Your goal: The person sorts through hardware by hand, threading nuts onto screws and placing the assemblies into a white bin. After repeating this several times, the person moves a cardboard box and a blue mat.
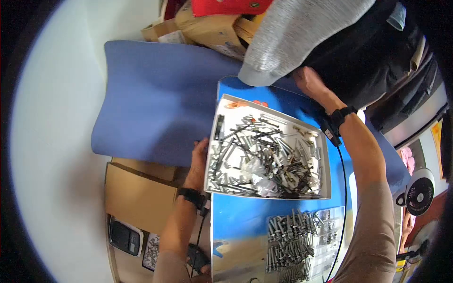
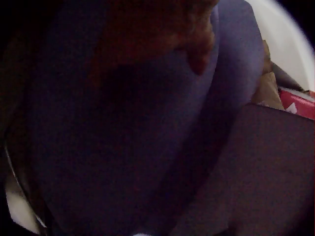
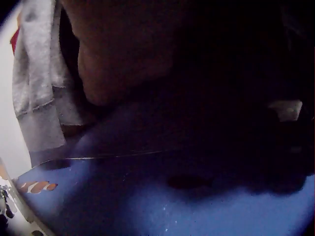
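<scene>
A shallow white box full of loose screws and bolts lies on the blue table. Beside its left wall is my left hand, fingers loosely bent; in the dim left wrist view the hand shows at the top, and no grip on the box is visible. My right hand is beyond the box's far right corner, against black cloth and near a grey cloth. Its fingertips are hidden or dark, and the right wrist view shows the hand only dimly.
A clear compartment case with bolts on it stands at the near right. Left of the box are a blue-grey surface and an opened cardboard box. A black cable runs down from the right wrist; a fan stands far right.
</scene>
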`<control>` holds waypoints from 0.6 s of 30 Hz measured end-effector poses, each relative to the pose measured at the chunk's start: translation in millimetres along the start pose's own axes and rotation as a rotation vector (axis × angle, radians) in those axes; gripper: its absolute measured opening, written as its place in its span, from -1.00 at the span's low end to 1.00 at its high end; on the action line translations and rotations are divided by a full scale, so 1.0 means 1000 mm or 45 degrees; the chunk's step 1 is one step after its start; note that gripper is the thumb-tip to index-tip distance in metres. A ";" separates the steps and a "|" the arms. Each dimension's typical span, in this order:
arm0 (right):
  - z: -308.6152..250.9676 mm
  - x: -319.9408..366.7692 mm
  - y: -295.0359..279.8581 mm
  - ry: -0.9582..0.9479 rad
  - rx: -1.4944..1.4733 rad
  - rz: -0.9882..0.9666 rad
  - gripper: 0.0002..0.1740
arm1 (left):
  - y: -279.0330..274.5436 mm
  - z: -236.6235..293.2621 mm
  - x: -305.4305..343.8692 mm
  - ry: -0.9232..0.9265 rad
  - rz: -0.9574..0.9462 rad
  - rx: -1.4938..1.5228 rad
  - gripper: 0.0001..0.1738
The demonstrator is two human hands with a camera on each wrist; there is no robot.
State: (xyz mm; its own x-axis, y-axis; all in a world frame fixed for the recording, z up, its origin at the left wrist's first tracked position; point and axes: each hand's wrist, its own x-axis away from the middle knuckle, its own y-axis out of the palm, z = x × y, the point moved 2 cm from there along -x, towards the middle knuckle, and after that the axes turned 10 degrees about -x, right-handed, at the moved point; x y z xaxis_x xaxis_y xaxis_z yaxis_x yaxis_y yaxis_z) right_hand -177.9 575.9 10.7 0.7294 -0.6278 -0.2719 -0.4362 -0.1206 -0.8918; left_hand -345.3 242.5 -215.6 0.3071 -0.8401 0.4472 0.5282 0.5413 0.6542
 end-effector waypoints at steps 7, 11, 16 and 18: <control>-0.007 -0.005 -0.010 -0.150 0.424 -0.251 -0.70 | 0.013 0.029 -0.007 -0.122 -0.358 0.062 -0.31; -0.028 0.006 -0.003 -0.247 0.068 -0.251 -0.49 | -0.044 -0.036 -0.108 0.125 -0.305 0.211 -0.45; -0.005 -0.017 0.030 0.133 -0.049 -0.240 -0.06 | -0.015 0.000 -0.041 -0.064 -0.465 0.317 -0.31; -0.042 -0.006 0.024 0.163 0.006 -0.317 0.03 | -0.010 0.002 -0.035 0.139 0.072 -0.047 -0.11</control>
State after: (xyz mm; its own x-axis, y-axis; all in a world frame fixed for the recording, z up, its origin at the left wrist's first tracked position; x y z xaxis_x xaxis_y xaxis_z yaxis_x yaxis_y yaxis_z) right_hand -214.4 544.5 6.2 0.7412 -0.6712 0.0036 -0.2491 -0.2801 -0.9271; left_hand -363.0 266.3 -236.2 0.4206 -0.8080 0.4126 0.5355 0.5882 0.6060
